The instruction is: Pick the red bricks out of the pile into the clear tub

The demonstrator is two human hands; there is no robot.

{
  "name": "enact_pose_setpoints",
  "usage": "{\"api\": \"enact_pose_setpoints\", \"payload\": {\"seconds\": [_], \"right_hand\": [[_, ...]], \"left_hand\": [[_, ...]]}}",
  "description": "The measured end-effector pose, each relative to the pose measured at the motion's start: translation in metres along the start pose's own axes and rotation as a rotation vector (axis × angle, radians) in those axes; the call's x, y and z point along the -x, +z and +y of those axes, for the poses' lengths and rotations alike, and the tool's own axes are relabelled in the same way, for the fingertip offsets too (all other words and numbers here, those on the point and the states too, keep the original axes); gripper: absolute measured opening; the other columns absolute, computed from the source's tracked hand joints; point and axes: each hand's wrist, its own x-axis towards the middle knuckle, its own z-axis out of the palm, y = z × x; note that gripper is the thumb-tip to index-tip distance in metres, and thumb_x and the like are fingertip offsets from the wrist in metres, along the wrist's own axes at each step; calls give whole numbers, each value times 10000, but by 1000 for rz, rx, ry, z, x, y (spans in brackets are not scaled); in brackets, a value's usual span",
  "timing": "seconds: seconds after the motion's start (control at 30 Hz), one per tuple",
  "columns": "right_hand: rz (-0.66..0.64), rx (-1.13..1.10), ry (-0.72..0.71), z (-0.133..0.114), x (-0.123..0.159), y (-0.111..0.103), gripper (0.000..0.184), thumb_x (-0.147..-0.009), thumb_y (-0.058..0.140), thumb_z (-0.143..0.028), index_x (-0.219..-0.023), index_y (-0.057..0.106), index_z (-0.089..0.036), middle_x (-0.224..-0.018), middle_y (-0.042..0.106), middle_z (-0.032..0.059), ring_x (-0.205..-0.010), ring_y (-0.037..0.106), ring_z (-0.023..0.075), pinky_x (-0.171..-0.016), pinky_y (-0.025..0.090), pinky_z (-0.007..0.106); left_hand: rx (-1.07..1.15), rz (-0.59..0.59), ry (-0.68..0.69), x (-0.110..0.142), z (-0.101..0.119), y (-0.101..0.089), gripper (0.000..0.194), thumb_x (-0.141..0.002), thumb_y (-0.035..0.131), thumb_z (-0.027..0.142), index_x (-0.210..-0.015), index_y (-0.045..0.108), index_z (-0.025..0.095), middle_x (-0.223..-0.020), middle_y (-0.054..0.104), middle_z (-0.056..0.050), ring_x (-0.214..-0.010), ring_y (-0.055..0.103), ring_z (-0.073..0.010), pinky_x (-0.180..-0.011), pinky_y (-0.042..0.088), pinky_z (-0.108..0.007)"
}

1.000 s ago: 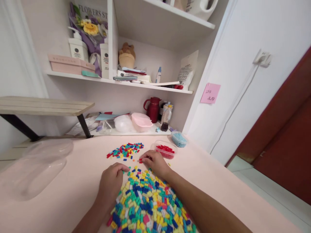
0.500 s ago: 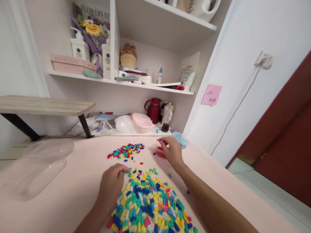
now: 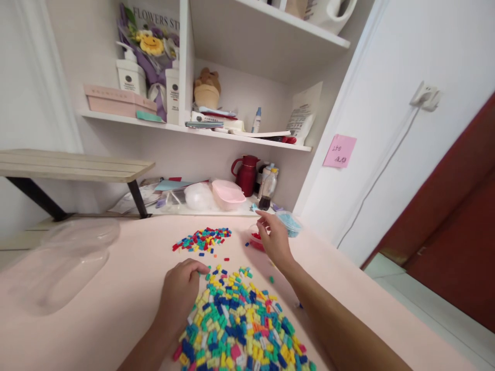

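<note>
My right hand hovers over a clear tub of red bricks, its thumb and index finger apart with nothing visible between them. The hand hides the tub's right part. At the upper left edge of a large pile of mixed toy bricks rests my left hand. One of its fingers points right, its tip beside a small green brick; the others are loosely bent and partly hidden, and I see nothing held. A single red brick lies on the table between the two brick piles.
A smaller pile of mixed bricks lies farther back. Behind my right hand stands a tub of light blue pieces. Clear plastic containers lie at the left. A pink bowl, a red jug and bottles stand along the back.
My right hand went from the table near the big pile to the red tub, carrying a small red brick. Its fingers have since parted and the brick is gone from them. My left hand stayed put.
</note>
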Motion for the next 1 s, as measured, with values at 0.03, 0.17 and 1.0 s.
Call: {"api": "enact_pose_setpoints", "payload": {"seconds": [0.03,0.17,1.0], "right_hand": [[-57,-21,-31,-6,2,2,332,-905,452,-231,-1177,642,-216,-967,687,67,-808,625,201,-792,482,347],[-384,-21,-119,-25,17,17,266,-889,510,-188,-1051,709,-256,-945,728,33,-838,655,197,-771,484,306],[-284,210,-169,-25,4,1,163,-904,531,-211,-973,677,-233,-907,697,24,-788,625,169,-684,408,272]], "left_hand": [[0,1,2,0,0,0,356,-719,378,149,-739,719,250,-890,751,-6,-905,673,-188,-888,497,-321],[0,7,-6,0,0,0,362,-712,378,144,-743,721,254,-888,752,1,-908,675,-183,-889,498,-311],[286,242,-268,-1,15,-13,259,-658,426,298,-669,670,212,-656,708,-36,-691,676,-228,-704,494,-326]]}}
